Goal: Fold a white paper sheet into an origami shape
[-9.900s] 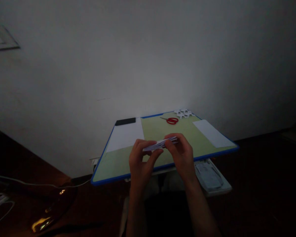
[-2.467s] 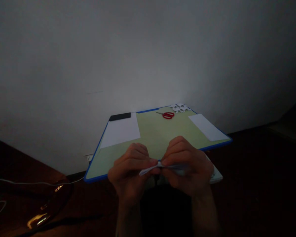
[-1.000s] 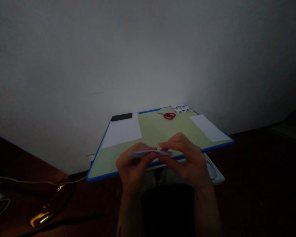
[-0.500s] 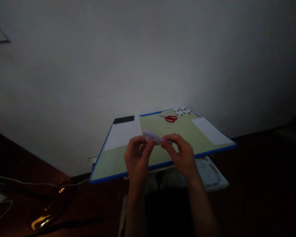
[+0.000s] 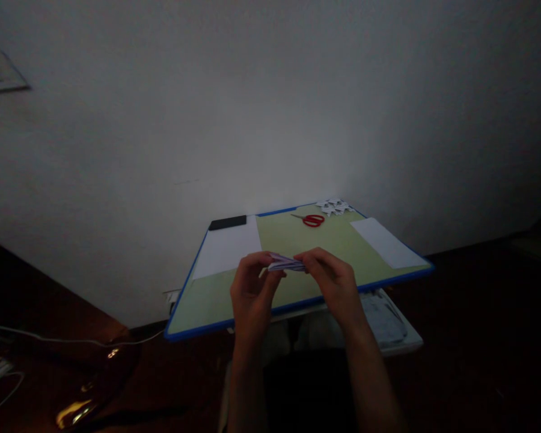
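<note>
Head camera view, dim and looking down: you sit or stand before a pale green tabletop (image 5: pixel 282 228) with a blue rim, its far edge against a plain wall (image 5: pixel 270 108). Your two bare hands are raised over the near half of the tabletop, around the middle of its width. Between them is a small piece of folded paper (image 5: pixel 285 264), whitish with several layers showing, held up off the surface and roughly level. Your left hand (image 5: pixel 252 288) has its thumb and fingers closed on the paper's left end, thumb on the near side. Your right hand (image 5: pixel 336 279) pinches the right end between thumb and fingers, so both grips are clamped on the same piece.

Near the far edge, right of its middle, lie red-handled scissors (image 5: pixel 313 221), blades pointing left. Just beyond them, a cluster of white paper shapes (image 5: pixel 334 207) fills the far right corner. A white strip (image 5: pixel 385 243) lies along the right edge. Toward the far left corner rests a large white sheet (image 5: pixel 229 246), with a dark flat block (image 5: pixel 228 223) at its far end. Below the near edge, to the right, a pale tray (image 5: pixel 412 343) juts out.
</note>
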### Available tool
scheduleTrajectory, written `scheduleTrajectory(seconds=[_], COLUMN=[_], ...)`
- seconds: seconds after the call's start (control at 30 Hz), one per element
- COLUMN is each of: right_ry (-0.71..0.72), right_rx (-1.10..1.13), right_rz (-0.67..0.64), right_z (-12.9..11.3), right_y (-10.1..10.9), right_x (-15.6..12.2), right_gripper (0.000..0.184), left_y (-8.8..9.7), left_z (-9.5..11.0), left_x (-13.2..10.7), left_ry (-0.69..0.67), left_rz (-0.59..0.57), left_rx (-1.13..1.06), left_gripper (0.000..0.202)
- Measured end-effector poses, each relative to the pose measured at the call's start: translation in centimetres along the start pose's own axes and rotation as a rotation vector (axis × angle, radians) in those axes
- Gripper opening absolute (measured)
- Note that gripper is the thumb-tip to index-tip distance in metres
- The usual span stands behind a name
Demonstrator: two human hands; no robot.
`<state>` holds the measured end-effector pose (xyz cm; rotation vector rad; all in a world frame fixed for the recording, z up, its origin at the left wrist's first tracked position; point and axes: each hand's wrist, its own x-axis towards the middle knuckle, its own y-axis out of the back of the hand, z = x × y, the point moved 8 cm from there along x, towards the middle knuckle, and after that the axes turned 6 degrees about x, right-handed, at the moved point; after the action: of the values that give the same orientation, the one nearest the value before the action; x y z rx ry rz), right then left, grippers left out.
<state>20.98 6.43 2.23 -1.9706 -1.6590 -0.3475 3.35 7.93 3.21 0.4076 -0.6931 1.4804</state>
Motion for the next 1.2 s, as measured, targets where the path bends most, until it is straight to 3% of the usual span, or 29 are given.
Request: scheduleTrajectory(seconds=[0.33,0.8,1.2], right_ry=[0.022,0.027,0.022], right_rx=[-0.072,-0.074,-0.041], right_rz=[-0.028,-0.024,-0.026], right_z=[0.74,0.71,0.93], right_y=[-0.39,-0.16,-0.11], right_x=[0.17,0.18,0.03], right_gripper=[0.015,0.015,0.018], left_y=[0.4,-0.08,-0.08], left_z=[-0.11,0.16,-0.07], left_x=[0.01,-0.12,-0.16], left_ry=[0.028,0.1,0.124], left_rz=[0.037,-0.002,-0.011], left_rx=[0.066,0.116,0.07], left_gripper=[0.03,0.042,0.036])
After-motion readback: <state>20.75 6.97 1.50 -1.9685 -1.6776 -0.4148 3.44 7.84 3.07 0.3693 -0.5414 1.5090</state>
